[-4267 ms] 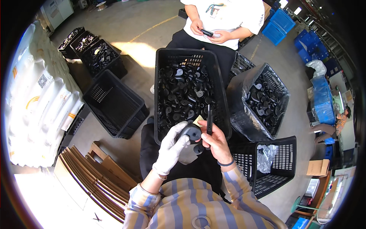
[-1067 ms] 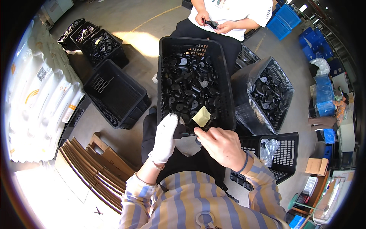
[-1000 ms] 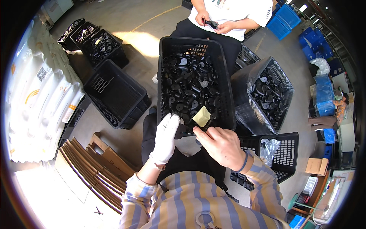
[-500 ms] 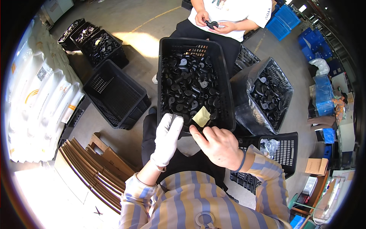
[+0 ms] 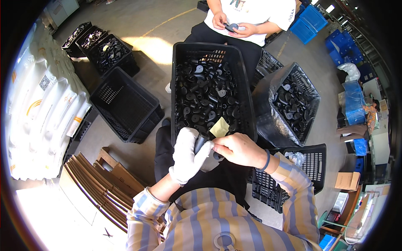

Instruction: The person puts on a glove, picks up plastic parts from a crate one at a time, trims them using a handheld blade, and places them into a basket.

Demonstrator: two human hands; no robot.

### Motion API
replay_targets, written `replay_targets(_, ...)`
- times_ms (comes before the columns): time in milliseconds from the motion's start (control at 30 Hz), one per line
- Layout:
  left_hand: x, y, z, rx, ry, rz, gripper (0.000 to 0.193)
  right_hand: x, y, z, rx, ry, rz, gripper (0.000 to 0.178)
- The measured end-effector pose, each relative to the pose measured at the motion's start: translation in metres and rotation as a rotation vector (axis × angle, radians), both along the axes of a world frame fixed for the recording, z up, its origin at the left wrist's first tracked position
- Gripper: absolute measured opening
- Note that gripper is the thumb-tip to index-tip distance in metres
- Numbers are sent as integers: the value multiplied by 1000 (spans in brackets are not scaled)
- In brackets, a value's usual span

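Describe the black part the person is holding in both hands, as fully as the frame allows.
The black part is small, dark and matte, plastic or rubber by its look, with a rounded cylindrical end showing. The gloved left hand wraps it from below; the bare right hand pinches it from the right. It is held just before the near rim of the black crate. The rest is hidden.

White glove (image 5: 187, 155), black crate (image 5: 247, 104), yellow-blue striped sleeves (image 5: 293, 192)

A small black plastic part (image 5: 201, 144), rounded and dark, sits near the middle of the frame, held between the white-gloved left hand (image 5: 188, 157) and the bare right hand (image 5: 236, 148), partly hidden.
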State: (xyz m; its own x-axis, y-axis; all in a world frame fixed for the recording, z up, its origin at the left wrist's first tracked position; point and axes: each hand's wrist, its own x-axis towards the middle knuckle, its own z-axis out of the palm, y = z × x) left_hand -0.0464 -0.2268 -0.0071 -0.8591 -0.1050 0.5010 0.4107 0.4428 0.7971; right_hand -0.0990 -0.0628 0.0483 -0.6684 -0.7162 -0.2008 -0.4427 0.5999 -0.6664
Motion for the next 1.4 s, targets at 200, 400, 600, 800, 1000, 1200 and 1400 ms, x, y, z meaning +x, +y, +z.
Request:
replay_targets(200, 0, 1, 0, 90, -182, 11, 25, 1, 3, -14, -44, -41, -33, 22)
replay_targets(400, -4, -2, 0, -191, 204, -71, 30, -3, 9, -27, -214, -563, -60, 24)
replay_targets(600, -13, -18, 17, -581, 247, -393, 32, -3, 17, -40, -352, -1469, -207, 28)
replay_targets(800, -12, -30, 27, -661, 418, -489, 24, 16, 19, -50, -586, -1696, 29, 36)
replay_targets(1000, -2, -17, -1, 1068, -524, -408, 44, 20, 16, -30, -595, -795, -373, 29)
replay_targets(1200, 5, 8, -25, 1491, -608, -503, 53, 32, -14, -40, -695, -572, -461, 16)
replay_targets(1400, 5, 8, -37, 1382, -582, -371, 45, 35, -11, -39, -685, -495, -521, 15)
